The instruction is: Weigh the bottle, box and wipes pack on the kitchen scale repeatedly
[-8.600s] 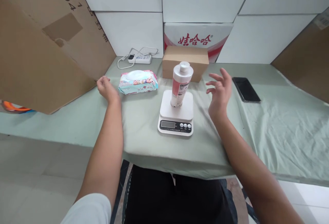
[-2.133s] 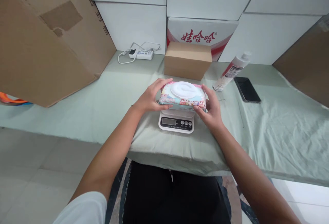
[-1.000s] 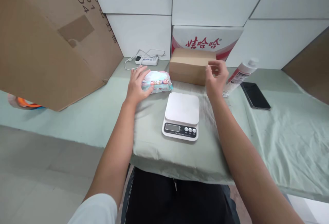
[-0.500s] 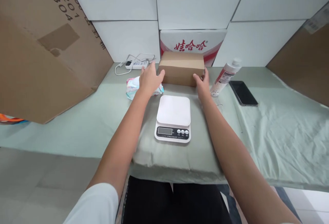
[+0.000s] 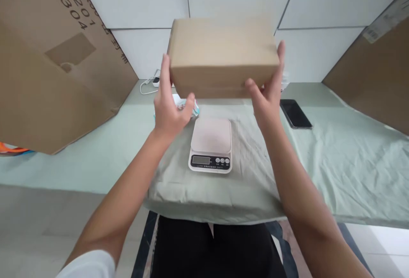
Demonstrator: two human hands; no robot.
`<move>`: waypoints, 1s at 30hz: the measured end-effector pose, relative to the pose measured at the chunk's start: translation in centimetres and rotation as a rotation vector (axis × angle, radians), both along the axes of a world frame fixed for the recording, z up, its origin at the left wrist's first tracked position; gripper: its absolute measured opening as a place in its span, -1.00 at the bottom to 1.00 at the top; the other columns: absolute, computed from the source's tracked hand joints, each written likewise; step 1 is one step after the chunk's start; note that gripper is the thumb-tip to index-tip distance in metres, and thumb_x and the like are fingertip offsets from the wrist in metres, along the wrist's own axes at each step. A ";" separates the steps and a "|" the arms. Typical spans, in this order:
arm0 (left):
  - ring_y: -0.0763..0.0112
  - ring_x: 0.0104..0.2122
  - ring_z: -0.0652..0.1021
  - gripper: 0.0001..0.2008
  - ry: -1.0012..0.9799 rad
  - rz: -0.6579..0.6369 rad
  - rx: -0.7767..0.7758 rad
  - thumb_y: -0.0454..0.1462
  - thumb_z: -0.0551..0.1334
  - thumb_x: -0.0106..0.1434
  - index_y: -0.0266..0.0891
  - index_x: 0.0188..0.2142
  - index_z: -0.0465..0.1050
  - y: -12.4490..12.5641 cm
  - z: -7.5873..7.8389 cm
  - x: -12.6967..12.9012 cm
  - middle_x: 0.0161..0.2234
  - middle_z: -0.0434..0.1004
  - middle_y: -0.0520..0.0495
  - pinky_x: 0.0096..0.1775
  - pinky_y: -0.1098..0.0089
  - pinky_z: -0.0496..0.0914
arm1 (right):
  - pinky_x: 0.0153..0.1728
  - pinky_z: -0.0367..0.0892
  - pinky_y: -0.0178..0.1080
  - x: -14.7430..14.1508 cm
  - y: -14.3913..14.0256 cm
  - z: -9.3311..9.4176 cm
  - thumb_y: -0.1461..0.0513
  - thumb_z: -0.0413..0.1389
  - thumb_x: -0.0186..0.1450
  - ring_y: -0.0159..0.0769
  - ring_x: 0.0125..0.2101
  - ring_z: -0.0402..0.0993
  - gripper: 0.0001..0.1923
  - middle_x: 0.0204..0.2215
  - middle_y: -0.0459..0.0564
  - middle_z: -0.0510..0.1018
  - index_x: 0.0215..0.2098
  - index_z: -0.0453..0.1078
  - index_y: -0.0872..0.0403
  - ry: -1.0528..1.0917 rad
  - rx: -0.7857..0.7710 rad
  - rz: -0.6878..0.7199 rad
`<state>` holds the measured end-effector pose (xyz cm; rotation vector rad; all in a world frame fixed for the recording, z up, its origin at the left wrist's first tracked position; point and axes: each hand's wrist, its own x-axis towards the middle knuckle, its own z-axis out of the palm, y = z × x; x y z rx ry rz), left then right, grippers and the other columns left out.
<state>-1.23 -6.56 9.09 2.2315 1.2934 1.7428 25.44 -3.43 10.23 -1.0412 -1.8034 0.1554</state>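
Note:
Both my hands hold a plain brown cardboard box (image 5: 220, 56) up above the table, well clear of the cloth. My left hand (image 5: 171, 107) grips its left end, fingers along the side and thumb low at the front. At the right end, my right hand (image 5: 268, 90) has its thumb on the front face and its fingers on the side. Below and nearer to me lies a white digital kitchen scale (image 5: 211, 139) with a dark, blank-looking display. A soft, colourful packet (image 5: 194, 108) is partly hidden behind my left hand.
A black phone (image 5: 296, 114) lies to the right on the green cloth (image 5: 345, 159). A white cable (image 5: 147, 88) and part of a power strip show at the back left. Large cardboard sheets stand left (image 5: 64, 78) and right (image 5: 377, 65). The bottle is mostly hidden.
The cardboard box has been raised off the table and brought closer to me, between both hands. It now covers the printed red-and-white box and most of the bottle.

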 end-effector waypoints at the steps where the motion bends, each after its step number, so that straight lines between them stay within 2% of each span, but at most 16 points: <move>1: -0.10 0.49 0.24 -0.20 0.024 -0.002 -0.001 0.05 0.14 0.48 0.18 0.56 -0.24 -2.0 -0.9 -0.1 0.58 -0.03 -0.05 0.34 -0.14 0.40 | 0.43 0.24 0.23 0.4 -1.6 -0.7 -0.27 -0.15 0.50 0.02 0.57 -0.11 -0.08 0.59 -0.08 -0.08 0.58 -0.62 -0.35 0.036 0.025 0.005; 3: -0.12 0.44 0.34 -0.16 0.080 0.016 -0.038 0.05 0.16 0.46 0.14 0.57 -0.25 -5.2 -3.3 -0.3 0.59 -0.07 -0.11 0.26 -0.12 0.49 | 0.41 0.18 0.37 1.2 -3.9 -3.0 -0.35 -0.08 0.42 0.18 0.57 -0.13 0.01 0.59 0.01 -0.09 0.61 -0.48 -0.30 0.072 0.064 0.006; 5: -0.14 0.42 0.37 -0.15 0.108 0.064 -0.047 0.02 0.18 0.45 0.09 0.58 -0.21 -7.2 -5.7 -0.5 0.57 0.02 -0.16 0.22 -0.11 0.54 | 0.40 0.12 0.47 1.9 -5.0 -5.7 -0.40 -0.05 0.37 0.27 0.54 -0.06 0.05 0.58 0.05 -0.06 0.61 -0.39 -0.30 0.064 0.077 0.006; 7: -0.12 0.40 0.41 -0.16 0.118 0.136 -0.021 -0.03 0.19 0.44 0.05 0.58 -0.17 -8.0 -7.3 -0.4 0.55 0.09 -0.18 0.20 -0.08 0.56 | 0.39 0.10 0.50 2.1 -5.4 -7.6 -0.39 -0.05 0.37 0.30 0.49 0.07 0.01 0.55 0.07 0.02 0.60 -0.31 -0.31 0.069 0.086 0.015; 9: -0.09 0.39 0.43 -0.16 0.122 0.186 0.024 -0.06 0.20 0.43 0.02 0.58 -0.16 -8.1 -8.1 -0.3 0.55 0.11 -0.18 0.19 -0.05 0.58 | 0.37 0.13 0.50 2.0 -5.3 -8.4 -0.35 -0.05 0.40 0.29 0.45 0.15 -0.06 0.52 0.09 0.10 0.60 -0.22 -0.30 0.089 0.101 0.025; 12: -0.06 0.40 0.43 -0.15 0.114 0.182 0.063 -0.11 0.19 0.41 0.05 0.58 -0.17 -7.8 -8.6 -0.2 0.56 0.08 -0.12 0.19 -0.02 0.59 | 0.35 0.17 0.48 1.7 -5.3 -8.3 -0.33 -0.05 0.41 0.31 0.45 0.14 -0.09 0.47 0.13 0.18 0.59 -0.14 -0.27 0.109 0.111 0.015; 16: -0.09 0.38 0.45 -0.11 0.107 0.164 0.065 -0.12 0.20 0.37 0.09 0.58 -0.18 -8.3 -9.3 -0.4 0.56 0.06 -0.05 0.16 -0.06 0.61 | 0.32 0.18 0.49 2.0 -5.4 -8.0 -0.41 -0.12 0.35 0.35 0.39 0.21 -0.05 0.40 0.15 0.24 0.57 -0.06 -0.25 0.112 0.125 -0.038; 21: -0.07 0.23 0.61 -0.21 0.138 0.175 0.141 -0.11 0.16 0.39 0.05 0.56 -0.03 -9.4 -9.9 -0.8 0.50 0.23 -0.11 -0.02 0.02 0.68 | 0.18 0.29 0.47 2.5 -5.8 -7.9 -0.46 -0.22 0.31 0.37 0.22 0.36 -0.03 0.18 0.21 0.42 0.47 0.17 -0.17 0.104 0.196 -0.097; 24: 0.00 0.11 0.69 -0.30 0.098 0.178 0.257 -0.13 0.13 0.42 0.01 0.52 0.11 -9.5 -9.9 -0.9 0.42 0.38 -0.16 -0.16 0.13 0.69 | 0.02 0.40 0.34 2.5 -5.8 -7.8 -0.38 -0.18 0.35 0.24 0.03 0.46 -0.15 0.00 0.19 0.49 0.34 0.35 -0.12 0.144 0.308 -0.040; 26: 0.05 0.01 0.74 -0.33 0.101 0.209 0.313 -0.14 0.12 0.44 -0.07 0.50 0.17 -9.5 -9.9 -1.0 0.36 0.46 -0.24 -0.22 0.19 0.68 | -0.17 0.44 0.16 2.6 -5.8 -7.7 -0.34 -0.14 0.36 0.07 -0.18 0.49 -0.22 -0.17 0.14 0.49 0.22 0.45 -0.06 0.176 0.365 0.002; 28: 0.14 -0.12 0.77 -0.36 0.127 0.253 0.324 -0.15 0.11 0.45 -0.16 0.48 0.21 -9.4 -9.9 -1.1 0.30 0.53 -0.32 -0.27 0.26 0.67 | -0.37 0.36 -0.03 2.7 -5.7 -7.6 -0.31 -0.12 0.38 -0.12 -0.39 0.40 -0.28 -0.33 0.06 0.45 0.10 0.52 -0.03 0.192 0.374 0.052; 30: 0.21 -0.20 0.77 -0.38 0.140 0.279 0.310 -0.17 0.10 0.45 -0.20 0.46 0.23 -9.5 -9.9 -1.3 0.27 0.56 -0.35 -0.30 0.31 0.66 | -0.47 0.24 -0.13 2.8 -5.7 -7.4 -0.29 -0.08 0.39 -0.23 -0.50 0.30 -0.34 -0.42 -0.01 0.41 0.03 0.55 -0.03 0.199 0.362 0.122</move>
